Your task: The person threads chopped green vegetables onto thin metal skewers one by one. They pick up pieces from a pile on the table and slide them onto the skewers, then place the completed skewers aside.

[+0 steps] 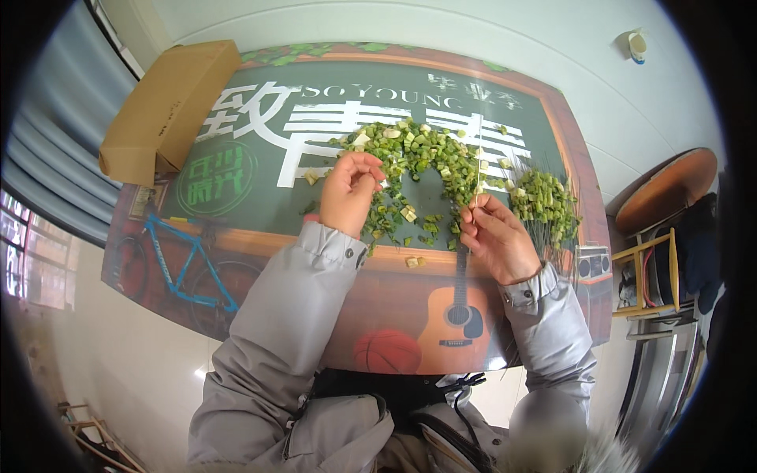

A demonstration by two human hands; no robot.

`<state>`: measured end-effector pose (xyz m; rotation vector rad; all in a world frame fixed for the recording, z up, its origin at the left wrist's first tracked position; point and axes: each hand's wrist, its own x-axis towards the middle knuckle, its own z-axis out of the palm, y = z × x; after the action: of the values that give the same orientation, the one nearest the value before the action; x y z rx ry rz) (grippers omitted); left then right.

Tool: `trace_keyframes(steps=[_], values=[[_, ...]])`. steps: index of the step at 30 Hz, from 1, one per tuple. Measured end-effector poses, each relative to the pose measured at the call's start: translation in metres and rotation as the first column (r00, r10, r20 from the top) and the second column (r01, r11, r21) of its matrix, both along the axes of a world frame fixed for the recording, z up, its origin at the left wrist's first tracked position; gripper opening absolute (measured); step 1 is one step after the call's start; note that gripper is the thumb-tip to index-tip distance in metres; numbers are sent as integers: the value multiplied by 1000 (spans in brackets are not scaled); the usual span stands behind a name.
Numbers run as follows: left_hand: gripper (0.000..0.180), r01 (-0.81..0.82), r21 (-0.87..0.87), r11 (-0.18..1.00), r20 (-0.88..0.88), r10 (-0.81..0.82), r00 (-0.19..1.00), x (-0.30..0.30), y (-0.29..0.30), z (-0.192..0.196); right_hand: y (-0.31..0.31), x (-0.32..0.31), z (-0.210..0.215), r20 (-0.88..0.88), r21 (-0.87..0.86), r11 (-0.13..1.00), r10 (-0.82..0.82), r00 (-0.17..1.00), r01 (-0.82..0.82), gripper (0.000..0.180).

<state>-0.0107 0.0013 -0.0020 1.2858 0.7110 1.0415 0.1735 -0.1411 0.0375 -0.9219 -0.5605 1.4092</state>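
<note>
A loose pile of chopped green vegetable pieces, mixed with some pale cubes, curves across the middle of the table. At its left side my left hand is closed in a pinch; a pale bit shows by the fingertips, but what they hold is mostly hidden. Between thumb and fingers of my right hand is a thin skewer, standing nearly upright at the pile's right edge. To the right of that hand lies a bunch of skewers threaded with green pieces, their thin ends pointing toward me.
The table has a printed chalkboard, bicycle, ball and guitar on its top. A brown cardboard box rests at its far left corner. A wooden-framed chair and a round brown board stand to the right. A blue curtain hangs at left.
</note>
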Motion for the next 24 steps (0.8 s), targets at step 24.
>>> trace_keyframes(steps=[24], values=[[18,342,749,567,-657,571,492,62,1,0,-5,14,-25,-3,41,999,-27,1000,27,23]])
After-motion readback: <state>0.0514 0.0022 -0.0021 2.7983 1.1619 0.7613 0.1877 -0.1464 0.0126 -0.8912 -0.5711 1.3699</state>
